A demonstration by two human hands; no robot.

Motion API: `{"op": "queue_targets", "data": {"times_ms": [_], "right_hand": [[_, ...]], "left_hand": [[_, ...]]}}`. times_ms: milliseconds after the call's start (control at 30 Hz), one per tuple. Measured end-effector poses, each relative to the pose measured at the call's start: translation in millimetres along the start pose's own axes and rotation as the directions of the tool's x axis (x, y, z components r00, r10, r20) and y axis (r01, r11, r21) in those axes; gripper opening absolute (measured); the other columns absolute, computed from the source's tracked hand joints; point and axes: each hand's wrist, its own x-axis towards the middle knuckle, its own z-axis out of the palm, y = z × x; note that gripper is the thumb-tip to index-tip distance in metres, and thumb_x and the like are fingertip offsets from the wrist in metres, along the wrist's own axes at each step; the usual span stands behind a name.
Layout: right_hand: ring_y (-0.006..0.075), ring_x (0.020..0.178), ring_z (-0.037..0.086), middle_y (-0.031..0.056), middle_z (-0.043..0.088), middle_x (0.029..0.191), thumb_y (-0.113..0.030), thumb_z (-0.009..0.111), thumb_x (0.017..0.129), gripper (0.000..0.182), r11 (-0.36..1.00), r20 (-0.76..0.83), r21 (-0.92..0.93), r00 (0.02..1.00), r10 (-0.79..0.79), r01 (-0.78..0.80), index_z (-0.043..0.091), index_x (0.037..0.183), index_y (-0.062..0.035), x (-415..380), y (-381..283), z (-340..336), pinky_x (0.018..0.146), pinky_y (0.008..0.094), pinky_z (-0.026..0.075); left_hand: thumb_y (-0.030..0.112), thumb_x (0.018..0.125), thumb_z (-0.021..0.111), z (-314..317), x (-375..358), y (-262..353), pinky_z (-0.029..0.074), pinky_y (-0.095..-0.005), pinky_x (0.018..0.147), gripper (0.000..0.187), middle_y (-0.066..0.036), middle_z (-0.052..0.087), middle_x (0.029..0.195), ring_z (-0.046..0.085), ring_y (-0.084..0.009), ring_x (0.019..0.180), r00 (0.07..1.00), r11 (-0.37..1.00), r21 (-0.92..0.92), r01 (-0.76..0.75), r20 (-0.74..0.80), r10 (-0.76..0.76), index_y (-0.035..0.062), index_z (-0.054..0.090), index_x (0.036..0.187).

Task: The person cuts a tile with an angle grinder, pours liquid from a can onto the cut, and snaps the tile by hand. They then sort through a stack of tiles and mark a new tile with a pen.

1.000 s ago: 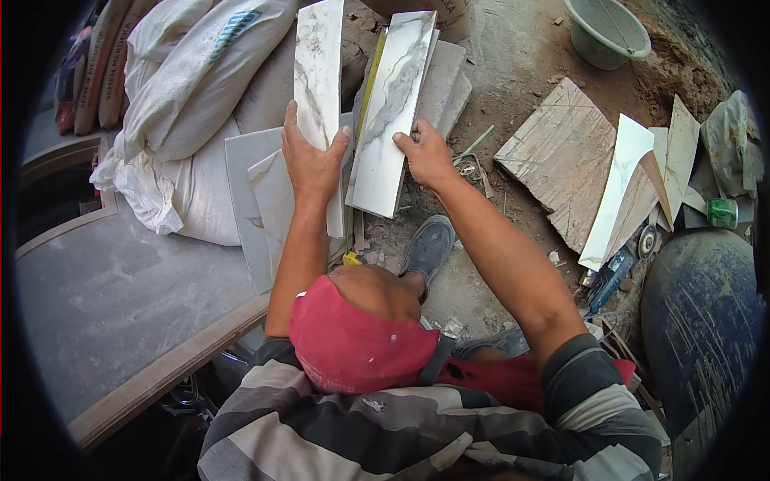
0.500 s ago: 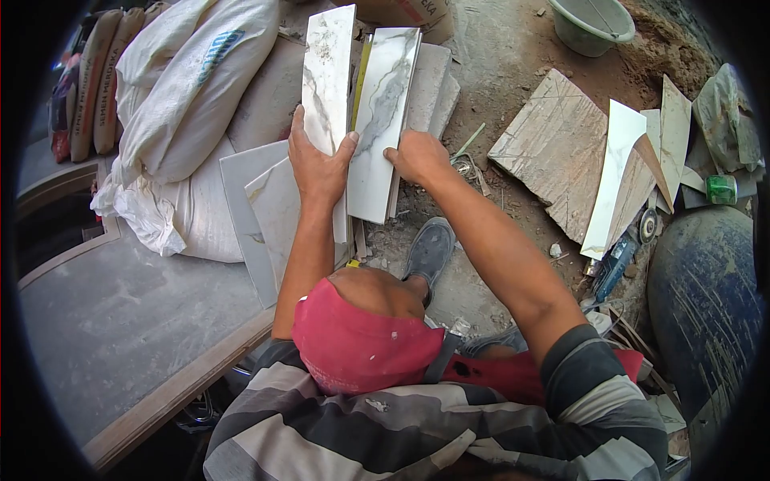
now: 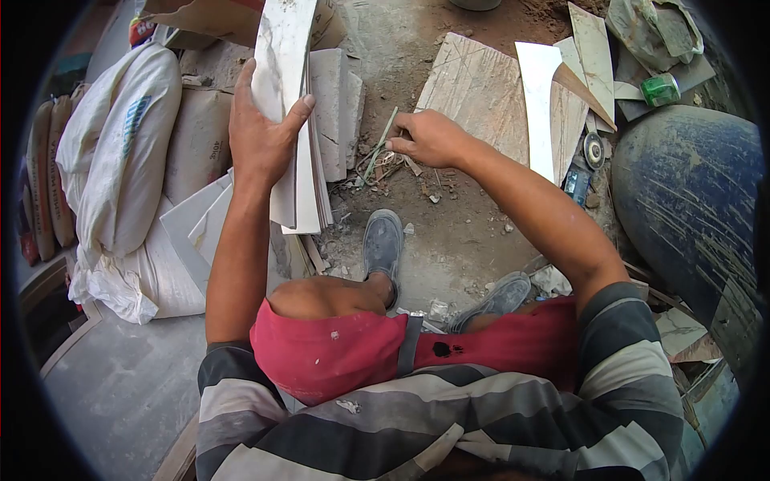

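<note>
My left hand [image 3: 269, 132] grips a stack of narrow marble-patterned tile strips [image 3: 282, 56], thumb on the near edge and fingers round the far side. The strips stand tilted, their pale edges showing on the right. My right hand [image 3: 431, 138] hovers apart from them, over the dirt floor, with fingers loosely curled and a gap between thumb and forefinger. Nothing shows in it. Just left of its fingertips is a thin green strip [image 3: 380, 146] among scraps on the ground.
White sacks [image 3: 120, 152] and cement bags [image 3: 60, 172] stand at left. Grey tile pieces [image 3: 330, 104] lie behind the stack. At right are a large tile [image 3: 473, 100], a white tile offcut [image 3: 536, 104], an angle grinder [image 3: 577, 180], a green can [image 3: 660, 90] and a blue drum [image 3: 690, 200].
My right hand has let go of the tile strips and moved off to the right. My left hand keeps hold of them, now turned more edge-on. The head view has shifted right.
</note>
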Motion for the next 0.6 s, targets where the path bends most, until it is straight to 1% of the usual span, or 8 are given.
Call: {"op": "queue_targets", "data": {"times_ms": [67, 100, 233, 300, 367, 400, 467, 600], "right_hand": [[0.0400, 0.093, 0.067, 0.0220, 0.070, 0.093, -0.036, 0.065, 0.091, 0.034, 0.995, 0.044, -0.092, 0.998, 0.039, -0.035, 0.068, 0.102, -0.0044, -43, 25, -49, 0.082, 0.0464, 0.051], [0.0400, 0.096, 0.066, 0.0230, 0.070, 0.094, -0.036, 0.065, 0.091, 0.034, 0.987, 0.054, -0.130, 0.993, 0.101, -0.094, 0.068, 0.104, -0.0047, -67, 38, -71, 0.085, 0.0465, 0.051], [0.0394, 0.095, 0.068, 0.0231, 0.071, 0.095, -0.034, 0.066, 0.089, 0.034, 0.852, -0.123, -0.248, 0.887, 0.445, -0.462, 0.070, 0.102, -0.0023, -160, 95, -117, 0.085, 0.0459, 0.052], [0.0387, 0.097, 0.068, 0.0242, 0.071, 0.098, -0.036, 0.070, 0.086, 0.041, 0.767, -0.172, -0.252, 0.808, 0.564, -0.590, 0.069, 0.106, 0.0002, -194, 125, -111, 0.087, 0.0460, 0.053], [0.0401, 0.099, 0.068, 0.0264, 0.070, 0.102, -0.037, 0.073, 0.084, 0.049, 0.728, -0.278, -0.227, 0.759, 0.589, -0.647, 0.064, 0.111, 0.0027, -213, 137, -88, 0.087, 0.0469, 0.053], [0.0416, 0.103, 0.066, 0.0285, 0.067, 0.107, -0.037, 0.075, 0.083, 0.058, 0.724, -0.292, -0.191, 0.743, 0.602, -0.663, 0.057, 0.119, 0.0048, -215, 139, -75, 0.090, 0.0466, 0.052], [0.0420, 0.112, 0.059, 0.0268, 0.058, 0.121, -0.041, 0.077, 0.081, 0.071, 0.740, -0.356, -0.211, 0.755, 0.551, -0.639, 0.049, 0.128, 0.0053, -217, 145, -40, 0.094, 0.0483, 0.051], [0.0360, 0.133, 0.041, 0.0236, 0.041, 0.143, -0.052, 0.076, 0.079, 0.099, 0.663, -0.382, -0.350, 0.747, 0.545, -0.662, 0.033, 0.147, 0.0053, -217, 148, -3, 0.100, 0.0498, 0.045]], "left_hand": [[0.040, 0.077, 0.083, 27, 24, 28, 0.039, -0.0433, 0.111, 0.094, -0.029, 0.049, 0.141, 0.051, -0.0405, 0.129, 0.982, 0.992, 0.020, -0.128, 0.139, 0.124, -0.0018, 0.037, 0.148], [0.034, 0.078, 0.083, 43, 32, 46, 0.042, -0.0410, 0.107, 0.091, -0.026, 0.055, 0.137, 0.057, -0.0349, 0.124, 0.967, 0.987, -0.008, -0.163, 0.195, 0.161, -0.0011, 0.037, 0.148], [0.041, 0.079, 0.082, 140, 44, 85, 0.041, -0.0443, 0.109, 0.096, -0.030, 0.051, 0.140, 0.052, -0.0405, 0.129, 0.909, 0.978, 0.081, -0.192, 0.391, 0.146, -0.0020, 0.033, 0.150], [0.044, 0.078, 0.082, 189, 30, 95, 0.041, -0.0448, 0.110, 0.100, -0.030, 0.053, 0.136, 0.052, -0.0416, 0.128, 0.898, 0.978, 0.186, -0.091, 0.440, 0.000, 0.0003, 0.030, 0.152], [0.045, 0.079, 0.080, 233, 10, 97, 0.039, -0.0492, 0.110, 0.102, -0.027, 0.043, 0.143, 0.041, -0.0409, 0.135, 0.864, 0.973, 0.214, 0.088, 0.470, -0.181, 0.0109, 0.022, 0.156], [0.045, 0.079, 0.080, 251, -1, 100, 0.039, -0.0492, 0.110, 0.102, -0.027, 0.043, 0.143, 0.041, -0.0409, 0.135, 0.864, 0.976, 0.207, 0.072, 0.476, -0.165, 0.0109, 0.022, 0.156], [0.043, 0.080, 0.079, 276, -28, 98, 0.038, -0.0517, 0.110, 0.102, -0.027, 0.041, 0.143, 0.040, -0.0417, 0.135, 0.841, 0.922, 0.278, 0.270, 0.399, -0.367, 0.0143, 0.019, 0.157], [0.041, 0.080, 0.080, 311, -59, 90, 0.035, -0.0541, 0.110, 0.103, -0.028, 0.038, 0.142, 0.039, -0.0431, 0.133, 0.834, 0.883, 0.328, 0.335, 0.333, -0.440, 0.0148, 0.018, 0.157]]}}
